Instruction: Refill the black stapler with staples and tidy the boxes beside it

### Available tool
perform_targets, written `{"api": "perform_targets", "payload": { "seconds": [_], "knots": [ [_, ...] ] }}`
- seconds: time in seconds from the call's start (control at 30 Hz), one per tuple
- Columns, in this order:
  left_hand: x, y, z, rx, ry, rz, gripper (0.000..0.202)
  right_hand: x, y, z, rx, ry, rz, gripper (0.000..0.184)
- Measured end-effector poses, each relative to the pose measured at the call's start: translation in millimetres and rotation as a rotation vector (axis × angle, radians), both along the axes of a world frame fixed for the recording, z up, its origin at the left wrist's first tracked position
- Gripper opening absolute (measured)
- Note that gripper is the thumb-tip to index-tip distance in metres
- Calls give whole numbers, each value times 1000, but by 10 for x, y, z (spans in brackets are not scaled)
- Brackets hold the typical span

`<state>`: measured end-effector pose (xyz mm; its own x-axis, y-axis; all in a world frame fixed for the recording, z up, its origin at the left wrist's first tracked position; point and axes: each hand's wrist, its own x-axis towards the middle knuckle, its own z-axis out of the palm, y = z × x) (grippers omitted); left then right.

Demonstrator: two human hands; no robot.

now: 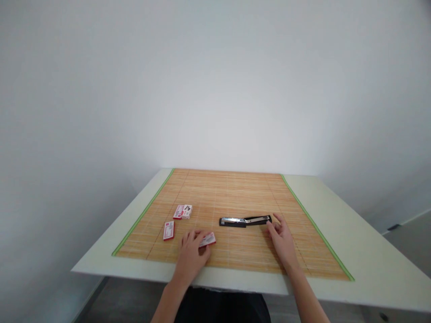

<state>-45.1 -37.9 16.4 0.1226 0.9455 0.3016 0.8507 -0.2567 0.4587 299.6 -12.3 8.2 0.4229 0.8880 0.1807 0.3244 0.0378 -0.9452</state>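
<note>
My left hand [193,251] is closed around the left part of a small red-and-white staple box [208,239], which lies near the front of the bamboo mat. A black stapler [245,220] rests opened out flat on the mat, its silver metal channel showing. Beside the stapler's right end is my right hand [281,237], thumb and index finger apart; whether the thumb touches the end is hard to make out. To the left of my left hand lies another staple box [169,230]. Farther back are one more red-and-white box [178,211] and a white box [186,211] against it.
The bamboo mat [229,188] with green side borders covers the middle of a white table [336,215]. A pale wall [218,89] rises behind the table's far edge. My dark-clothed lap [222,307] is below the front edge.
</note>
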Motion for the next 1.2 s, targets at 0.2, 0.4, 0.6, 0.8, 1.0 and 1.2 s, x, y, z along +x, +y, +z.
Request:
{"api": "perform_targets", "payload": {
  "seconds": [0.2, 0.4, 0.6, 0.8, 1.0, 1.2],
  "knots": [
    [494, 93, 132, -93, -90, -245, 45, 17, -221, 58, -93, -96, -11, 62],
    [507, 201, 89, -101, -160, -353, 56, -196, -394, 56, -186, -149, 173, 36],
    [300, 242, 83, -139, -97, -305, 37, -668, -323, 49, -467, 191, 556, 46],
    [381, 282, 106, -147, -124, -335, 33, -726, -250, 135, -539, 230, 632, 53],
    [299, 303, 109, -161, -191, -352, 42, -579, -204, 250, -290, -204, 469, 47],
    [212, 303, 119, -179, -214, -368, 29, -595, -184, 338, -253, -576, 634, 32]
  ]
}}
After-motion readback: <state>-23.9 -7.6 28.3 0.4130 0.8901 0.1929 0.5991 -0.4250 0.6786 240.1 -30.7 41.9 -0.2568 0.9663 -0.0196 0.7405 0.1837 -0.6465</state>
